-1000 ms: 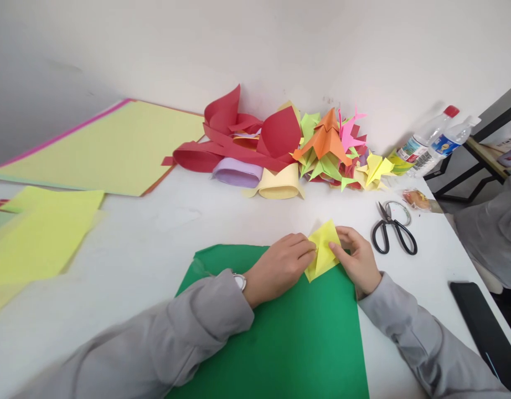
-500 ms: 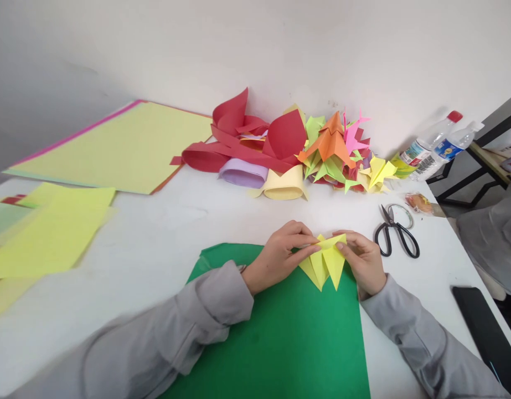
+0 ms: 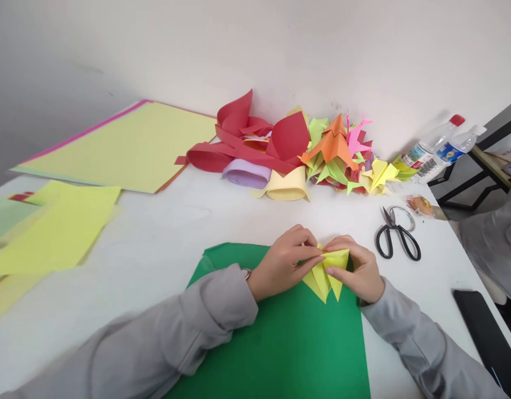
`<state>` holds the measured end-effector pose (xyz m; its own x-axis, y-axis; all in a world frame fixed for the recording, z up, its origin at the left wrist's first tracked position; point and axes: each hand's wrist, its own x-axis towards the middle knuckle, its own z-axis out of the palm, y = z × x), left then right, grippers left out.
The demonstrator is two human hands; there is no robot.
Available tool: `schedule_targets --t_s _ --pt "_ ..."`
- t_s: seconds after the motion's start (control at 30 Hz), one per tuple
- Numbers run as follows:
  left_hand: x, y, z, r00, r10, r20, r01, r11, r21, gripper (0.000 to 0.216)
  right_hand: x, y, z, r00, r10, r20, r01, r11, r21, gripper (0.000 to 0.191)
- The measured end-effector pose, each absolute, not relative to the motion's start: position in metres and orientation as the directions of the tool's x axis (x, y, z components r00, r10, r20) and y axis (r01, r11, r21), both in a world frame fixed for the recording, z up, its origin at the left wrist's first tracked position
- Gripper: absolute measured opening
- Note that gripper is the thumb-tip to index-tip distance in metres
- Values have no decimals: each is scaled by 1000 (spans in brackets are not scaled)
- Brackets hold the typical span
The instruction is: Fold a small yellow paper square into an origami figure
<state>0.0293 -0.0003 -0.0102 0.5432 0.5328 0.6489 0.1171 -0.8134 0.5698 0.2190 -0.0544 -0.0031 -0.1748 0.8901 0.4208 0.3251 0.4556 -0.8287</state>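
Observation:
Between my hands is a yellow folded paper (image 3: 321, 281), its pointed flaps hanging downward over the green sheet (image 3: 288, 343). My left hand (image 3: 289, 260) pinches its upper left edge between thumb and fingers. On the other side my right hand (image 3: 357, 266) grips the upper right part, thumb in front and fingers behind. My fingers cover some of the paper's top edge. Black-handled scissors (image 3: 395, 235) lie to the right of my right hand, beside a roll of tape (image 3: 407, 216).
Red paper shapes (image 3: 288, 136), an orange folded paper (image 3: 334, 144) and other paper models stand along the wall. Two plastic bottles (image 3: 446, 149) lean at the back right. Yellow sheets (image 3: 60, 233) lie left; a black phone-like slab (image 3: 483, 332) lies right. Another person's grey sleeve (image 3: 491, 244) shows at the right edge.
The yellow folded paper and both hands have shifted slightly down. My right thumb has moved left across the paper's front, and my right fingers reach further over the top edge.

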Motion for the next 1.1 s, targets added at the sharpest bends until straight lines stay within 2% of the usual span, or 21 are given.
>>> schedule_targets --t_s 0.13,0.27,0.43,0.67,0.8,1.0,1.1 --pt "30 -4 -10 581 488 652 155 -852 500 17 215 -54 -3 -152 885 440 367 464 -806 10" --pt "30 -5 -11 586 459 667 165 -874 456 16 215 -53 -3 -156 894 421 353 448 -821 4" --pt "30 -4 -13 581 432 689 166 -892 420 15 214 -53 -2 -160 888 432 329 460 -824 5" --pt "31 -7 -10 620 400 675 200 -913 357 25 213 -52 -2 -201 863 464 309 505 -806 8" --pt "31 -7 -10 631 395 667 204 -915 348 27 214 -52 -3 -207 858 470 295 513 -806 8" --pt "31 -6 -11 588 389 709 158 -915 372 16 214 -52 -3 -198 868 456 277 496 -823 8" --pt "31 -6 -11 603 375 704 148 -920 363 20 214 -52 -3 -198 869 454 262 493 -830 8"
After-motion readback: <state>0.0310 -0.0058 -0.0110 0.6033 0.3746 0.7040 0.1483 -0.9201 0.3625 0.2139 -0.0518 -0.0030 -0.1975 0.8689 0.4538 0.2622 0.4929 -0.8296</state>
